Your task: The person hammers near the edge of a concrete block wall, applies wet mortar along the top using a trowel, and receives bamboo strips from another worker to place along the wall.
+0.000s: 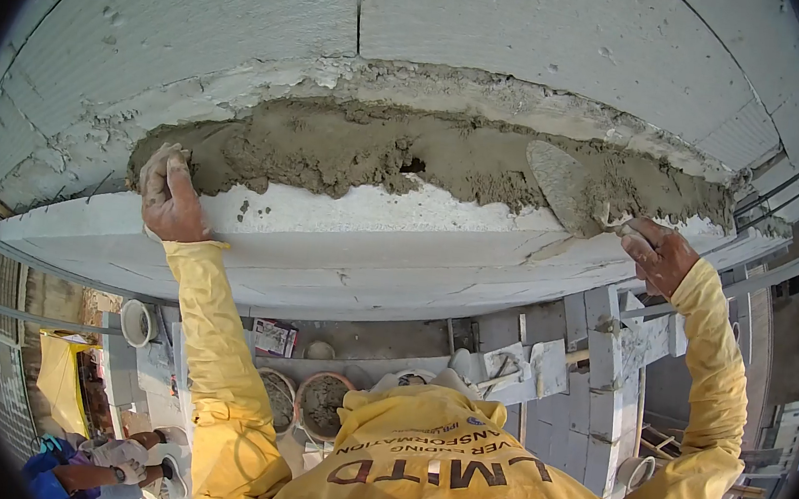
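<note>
My right hand point(659, 255) is closed around the handle of a trowel point(557, 182), whose mortar-smeared blade points up and to the left. The blade lies against a long bed of wet grey mortar point(333, 142) on top of a white block wall point(364, 215). At the left end of the mortar, my left hand point(172, 194) rests by the wall's edge with its fingers curled and pressed together. What those fingers hold, if anything, is hidden. A small dark hole shows in the middle of the mortar.
Large pale blocks point(219, 30) rise directly beyond the mortar. Thin metal bars point(795, 191) stick out at the right end. Far below are buckets of mortar point(322, 404), a white bucket point(137, 322) and a crouching person point(114, 463) at lower left.
</note>
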{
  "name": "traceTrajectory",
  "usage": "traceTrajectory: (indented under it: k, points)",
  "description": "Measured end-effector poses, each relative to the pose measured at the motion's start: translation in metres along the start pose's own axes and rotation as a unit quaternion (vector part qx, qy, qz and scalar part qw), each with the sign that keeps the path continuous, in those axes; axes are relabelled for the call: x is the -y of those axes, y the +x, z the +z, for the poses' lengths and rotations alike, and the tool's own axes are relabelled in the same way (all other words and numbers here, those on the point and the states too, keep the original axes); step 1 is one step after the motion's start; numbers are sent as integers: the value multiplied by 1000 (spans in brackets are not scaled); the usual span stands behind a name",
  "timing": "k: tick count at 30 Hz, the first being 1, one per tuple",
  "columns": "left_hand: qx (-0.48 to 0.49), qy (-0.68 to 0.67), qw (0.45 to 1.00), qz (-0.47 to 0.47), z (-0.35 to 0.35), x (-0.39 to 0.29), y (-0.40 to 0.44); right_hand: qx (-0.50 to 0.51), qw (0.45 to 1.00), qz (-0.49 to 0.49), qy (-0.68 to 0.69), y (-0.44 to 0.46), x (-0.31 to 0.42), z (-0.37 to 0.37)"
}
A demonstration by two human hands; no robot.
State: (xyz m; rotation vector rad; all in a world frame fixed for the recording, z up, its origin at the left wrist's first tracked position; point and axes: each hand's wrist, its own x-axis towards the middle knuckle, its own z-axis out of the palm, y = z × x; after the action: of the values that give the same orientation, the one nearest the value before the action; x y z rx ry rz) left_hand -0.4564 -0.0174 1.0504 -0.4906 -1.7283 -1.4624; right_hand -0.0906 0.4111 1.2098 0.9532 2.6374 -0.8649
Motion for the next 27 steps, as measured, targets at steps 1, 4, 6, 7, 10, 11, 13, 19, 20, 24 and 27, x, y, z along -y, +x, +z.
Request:
traceTrajectory:
  k: [1,4,6,7,10,11,13,19,20,24,27]
  points:
    - [-1,-5,1000,-4,-1,1,0,-10,1000,11,0,-6,-1,-1]
    - [-23,-13,1000,5,3,2,-2,-36,999,23,26,-14,8,-6]
    - [-25,12,1000,-1,2,-7,-2,-37,996,8,86,-20,40,6]
    - [-25,23,999,-3,1,-10,-1,-14,996,-39,80,-13,54,13]
    - [-49,17,999,3,1,-11,1,77,983,-161,51,-5,105,29]
    - [-60,2,998,-6,1,-9,0,101,979,-173,30,0,124,35]
    - [-82,-33,996,-20,3,-4,-1,145,970,-197,-12,11,157,48]
    - [-118,-40,992,-21,4,-5,0,186,952,-178,-166,46,262,79]
    - [-118,-28,993,-9,4,-5,0,206,944,-193,-171,53,273,86]
    - [-125,-10,992,2,4,-3,0,260,908,-239,-225,62,305,110]
    - [-112,-7,994,-13,3,-4,2,257,892,-259,-268,58,308,109]
